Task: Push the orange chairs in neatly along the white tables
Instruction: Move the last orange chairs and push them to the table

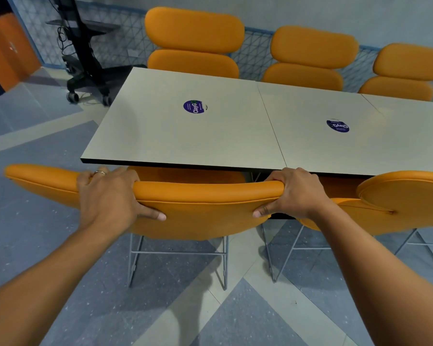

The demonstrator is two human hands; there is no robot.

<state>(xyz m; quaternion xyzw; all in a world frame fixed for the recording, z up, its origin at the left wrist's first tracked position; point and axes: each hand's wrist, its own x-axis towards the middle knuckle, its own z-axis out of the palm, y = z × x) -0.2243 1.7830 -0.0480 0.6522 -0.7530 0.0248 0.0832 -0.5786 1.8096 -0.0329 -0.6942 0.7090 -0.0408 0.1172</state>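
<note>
Gripping the near chair [205,211] by the top of its backrest with both hands. Left hand [108,196] is curling its fingers over the top edge, a bit in from the backrest's left end, thumb pressing flat on the back face; ring [99,172] showing on one finger. Right hand [295,193] is doing the same at the right end: fingers wrapped over, thumb on the back face. The chair is sitting at the near long edge of the left white table [185,136], seat showing just under the tabletop edge, wire legs [178,253] standing on the floor on my side. Neighbouring chair [405,196] is sitting just right of it, by the second table [323,151], which is butting against the first; can't tell if the two backrests are touching. Far chairs [310,56] are lining the opposite edge. A round purple sticker [195,106] is lying on the left tabletop. Black wheeled stand [85,58] is standing past the table's far left corner.
</note>
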